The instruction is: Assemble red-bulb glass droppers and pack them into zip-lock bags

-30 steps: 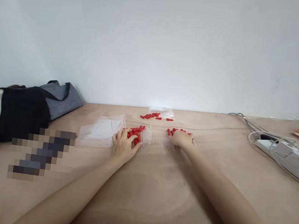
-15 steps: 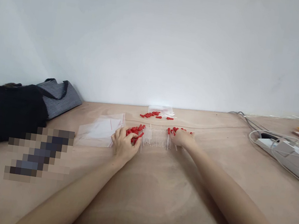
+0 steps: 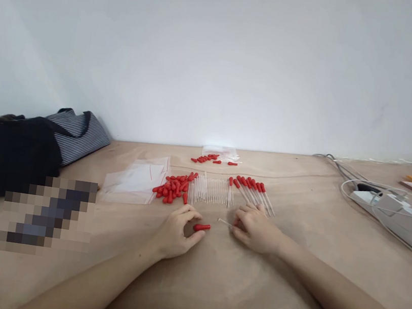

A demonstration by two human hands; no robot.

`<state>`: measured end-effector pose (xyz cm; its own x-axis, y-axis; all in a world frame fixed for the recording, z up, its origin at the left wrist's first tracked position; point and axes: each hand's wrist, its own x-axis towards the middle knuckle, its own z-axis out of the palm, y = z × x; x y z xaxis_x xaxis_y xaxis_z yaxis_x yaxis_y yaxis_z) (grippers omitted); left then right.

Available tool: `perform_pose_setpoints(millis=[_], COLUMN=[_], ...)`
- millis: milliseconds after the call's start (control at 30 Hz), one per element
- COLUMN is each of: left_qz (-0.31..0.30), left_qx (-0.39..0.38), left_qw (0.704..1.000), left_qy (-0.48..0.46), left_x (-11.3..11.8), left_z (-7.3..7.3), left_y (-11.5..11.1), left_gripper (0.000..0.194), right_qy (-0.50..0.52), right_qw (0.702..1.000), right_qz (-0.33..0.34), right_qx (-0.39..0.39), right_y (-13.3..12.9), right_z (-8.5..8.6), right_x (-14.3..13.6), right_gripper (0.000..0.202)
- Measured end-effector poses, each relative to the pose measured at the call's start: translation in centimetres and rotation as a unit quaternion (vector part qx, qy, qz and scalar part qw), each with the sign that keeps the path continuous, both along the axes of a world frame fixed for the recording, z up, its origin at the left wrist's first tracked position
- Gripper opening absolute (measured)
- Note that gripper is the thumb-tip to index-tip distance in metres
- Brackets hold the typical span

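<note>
My left hand [image 3: 179, 231] holds a red rubber dropper bulb [image 3: 202, 227] between thumb and fingers, its narrow end pointing right. Facing it, my right hand [image 3: 255, 227] is closed on a thin clear dropper tube [image 3: 224, 222], whose tip sticks out to the left. A small gap separates bulb and tube. Beyond my left hand lies a heap of red bulbs [image 3: 172, 189]. To the right of the heap, a row of bare clear tubes [image 3: 211, 189] lies side by side. Several droppers with red bulbs fitted [image 3: 253, 184] lie slanted beyond my right hand.
Clear plastic bags [image 3: 135, 180] lie left of the heap. More bulbs [image 3: 205, 158] and tubes lie on a bag near the wall. A black-and-striped bag [image 3: 25, 154] and a blurred-out dark object [image 3: 52, 214] are at left. A power strip [image 3: 392, 216] with cables is at right.
Both hands have moved nearer to me, the left from the bulb heap with a red bulb, the right from the fitted droppers. A tube now shows in my right hand.
</note>
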<state>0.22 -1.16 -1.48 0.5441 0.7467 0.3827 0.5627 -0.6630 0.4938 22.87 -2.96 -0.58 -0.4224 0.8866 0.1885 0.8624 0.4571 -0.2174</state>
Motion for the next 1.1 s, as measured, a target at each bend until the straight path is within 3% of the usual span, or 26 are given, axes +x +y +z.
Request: perform_pose_setpoints(millis=[200,400,533,667,900,1100], left_qz=[-0.006,0.026,0.032,0.013,-0.001,0.029], left_qx=[-0.008,-0.045,-0.049,-0.018,-0.001,-0.002], left_qw=[1.000,0.998,0.997,0.997,0.996,0.994], left_qy=[0.006,-0.030,-0.059,-0.073,-0.086,-0.102], left_x=[0.5,0.9,0.9,0.8,1.1,1.5], left_z=[-0.3,-0.2,-0.4,-0.6,-0.4,-0.3], left_y=[0.3,0.2,0.3,0.3,0.2,-0.3], left_gripper=[0.008,0.007,0.013,0.021,0.017,0.013], right_qy=[0.054,0.100,0.152,0.165,0.172,0.209], right_qw=[0.997,0.992,0.985,0.983,0.980,0.970], right_qz=[-0.044,0.008,0.020,-0.009,-0.003,0.002], right_qx=[-0.022,0.077,0.075,0.078,0.100,0.124], right_y=[0.0,-0.4,-0.6,-0.9,-1.1,-1.2], right_z=[-1.2,-1.6,-1.5,-1.4,-1.4,-1.7], right_x=[-0.1,-0.8,-1.4,-1.7,-2.1,-2.8], right_gripper=[0.015,0.008,0.010,0.018,0.020,0.018])
